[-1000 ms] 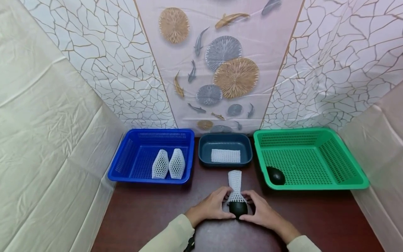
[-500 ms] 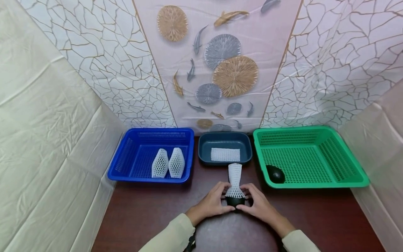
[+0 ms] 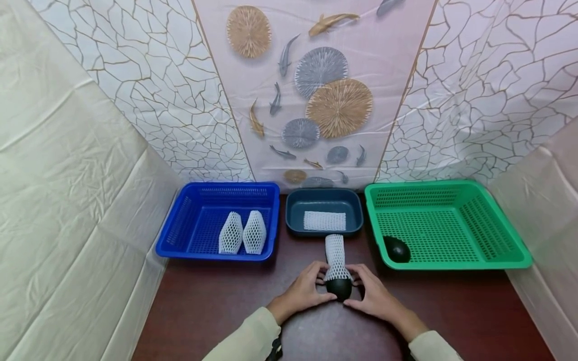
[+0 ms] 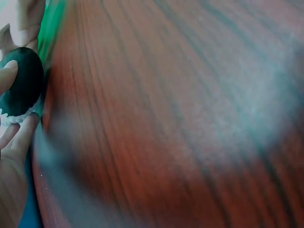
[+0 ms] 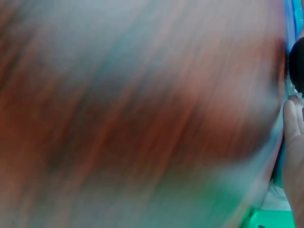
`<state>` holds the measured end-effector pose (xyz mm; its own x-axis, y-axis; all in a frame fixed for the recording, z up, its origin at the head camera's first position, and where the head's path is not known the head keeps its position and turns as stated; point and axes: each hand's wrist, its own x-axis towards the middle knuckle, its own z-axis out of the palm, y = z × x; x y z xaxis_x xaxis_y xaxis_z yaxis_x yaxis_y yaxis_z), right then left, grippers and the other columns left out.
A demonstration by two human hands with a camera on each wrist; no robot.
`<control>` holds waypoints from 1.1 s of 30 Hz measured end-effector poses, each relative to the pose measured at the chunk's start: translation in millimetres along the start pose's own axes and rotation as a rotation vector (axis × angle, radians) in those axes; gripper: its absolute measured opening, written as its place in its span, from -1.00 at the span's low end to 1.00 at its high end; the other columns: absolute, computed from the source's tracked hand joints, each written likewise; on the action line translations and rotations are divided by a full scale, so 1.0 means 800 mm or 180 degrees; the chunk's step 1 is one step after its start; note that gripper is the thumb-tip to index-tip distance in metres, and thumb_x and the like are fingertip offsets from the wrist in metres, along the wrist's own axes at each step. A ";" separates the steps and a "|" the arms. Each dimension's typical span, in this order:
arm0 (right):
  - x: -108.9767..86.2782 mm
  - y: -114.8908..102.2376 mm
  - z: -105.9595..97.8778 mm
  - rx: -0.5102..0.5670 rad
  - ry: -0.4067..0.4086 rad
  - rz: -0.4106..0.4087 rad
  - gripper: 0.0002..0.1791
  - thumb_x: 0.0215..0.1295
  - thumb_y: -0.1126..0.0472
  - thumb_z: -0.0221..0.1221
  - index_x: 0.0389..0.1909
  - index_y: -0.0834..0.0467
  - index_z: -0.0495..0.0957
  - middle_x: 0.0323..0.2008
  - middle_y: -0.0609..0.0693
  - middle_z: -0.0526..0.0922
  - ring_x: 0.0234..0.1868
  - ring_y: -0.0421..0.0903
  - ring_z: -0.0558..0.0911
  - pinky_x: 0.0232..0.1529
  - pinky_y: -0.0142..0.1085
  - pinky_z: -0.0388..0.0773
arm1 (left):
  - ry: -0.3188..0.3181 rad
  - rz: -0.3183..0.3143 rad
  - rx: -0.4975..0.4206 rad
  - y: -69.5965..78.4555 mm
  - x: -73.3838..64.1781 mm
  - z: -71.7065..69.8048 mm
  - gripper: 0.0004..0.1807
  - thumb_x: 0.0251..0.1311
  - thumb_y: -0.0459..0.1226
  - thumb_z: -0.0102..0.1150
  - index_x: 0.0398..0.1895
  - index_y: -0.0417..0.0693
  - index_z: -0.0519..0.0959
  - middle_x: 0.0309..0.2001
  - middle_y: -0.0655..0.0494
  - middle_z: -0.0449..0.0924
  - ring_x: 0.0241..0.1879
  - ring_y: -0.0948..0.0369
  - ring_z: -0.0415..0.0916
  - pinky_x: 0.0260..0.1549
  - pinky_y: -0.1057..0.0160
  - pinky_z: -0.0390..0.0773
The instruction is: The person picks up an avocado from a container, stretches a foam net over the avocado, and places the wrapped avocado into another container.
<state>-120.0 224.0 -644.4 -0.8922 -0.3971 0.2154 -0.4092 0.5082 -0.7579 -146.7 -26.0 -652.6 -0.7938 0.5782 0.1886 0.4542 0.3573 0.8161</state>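
In the head view, a dark avocado (image 3: pixel 338 289) is at the middle of the table's near part, its far end inside a white foam net sleeve (image 3: pixel 335 253). The sleeve's loose end stretches away toward the small tray. My left hand (image 3: pixel 308 288) holds the avocado from the left, thumb at its near end and fingers by the sleeve's edge. From the right, my right hand (image 3: pixel 372 293) grips it the same way. The left wrist view shows the bare dark avocado (image 4: pixel 23 80) with the white net edge around it. Only a sliver of the avocado (image 5: pixel 298 64) appears in the right wrist view.
A blue basket (image 3: pixel 194 255) at the back left holds two white net-covered pieces (image 3: pixel 243 233). Between the baskets stands a dark blue-grey tray (image 3: pixel 295 205) with a flat net sleeve (image 3: pixel 325 220). Another avocado (image 3: pixel 397 249) lies in the green basket (image 3: pixel 451 265) at the right.
Both hands have moved slightly away from the body with the avocado and sleeve. Half a second ago, less of the avocado's bare end showed below the net than now.
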 end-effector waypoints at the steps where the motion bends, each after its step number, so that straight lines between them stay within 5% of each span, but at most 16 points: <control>1: -0.001 0.001 0.000 0.0001 0.0016 0.0004 -0.02 -0.12 0.23 0.65 0.36 0.25 0.37 0.13 0.06 0.54 0.06 -0.12 0.61 -0.03 -0.21 0.70 | 0.0031 0.0011 0.0013 0.000 0.000 0.000 -0.23 0.08 -0.19 0.58 0.32 -0.13 0.38 0.18 -0.01 0.50 0.00 0.30 0.60 -0.03 0.49 0.62; 10: -0.002 0.005 0.005 0.0077 0.0284 -0.0042 -0.14 -0.13 0.24 0.65 0.23 0.29 0.44 -0.01 0.03 0.59 -0.11 -0.12 0.66 -0.15 -0.20 0.73 | 0.0226 0.0195 0.0199 0.004 0.001 -0.002 -0.27 0.03 -0.20 0.61 0.23 -0.16 0.43 0.07 -0.03 0.52 -0.07 0.29 0.63 -0.07 0.52 0.61; 21: 0.003 0.006 0.012 0.0212 0.0482 0.0130 -0.33 -0.11 0.38 0.61 0.03 0.28 0.47 -0.19 0.03 0.60 -0.33 -0.08 0.71 -0.30 -0.29 0.71 | 0.0370 0.0063 0.0337 0.005 0.002 0.000 -0.39 0.04 -0.20 0.60 0.07 -0.13 0.43 -0.07 0.02 0.44 -0.17 0.29 0.56 -0.14 0.52 0.61; 33: 0.013 0.003 0.011 0.0074 0.0571 0.0227 -0.49 -0.04 0.40 0.56 -0.12 0.19 0.49 -0.25 -0.04 0.57 -0.32 -0.33 0.60 -0.34 -0.35 0.68 | 0.0652 0.0228 0.0475 0.002 0.005 0.008 -0.58 0.13 -0.32 0.52 -0.10 -0.13 0.43 -0.15 0.05 0.42 -0.26 0.32 0.61 -0.23 0.60 0.58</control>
<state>-128.5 214.4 -649.0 -0.9393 -0.2170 0.2656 -0.3411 0.5114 -0.7888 -146.6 -18.3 -653.6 -0.8159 0.4507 0.3623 0.5548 0.4338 0.7099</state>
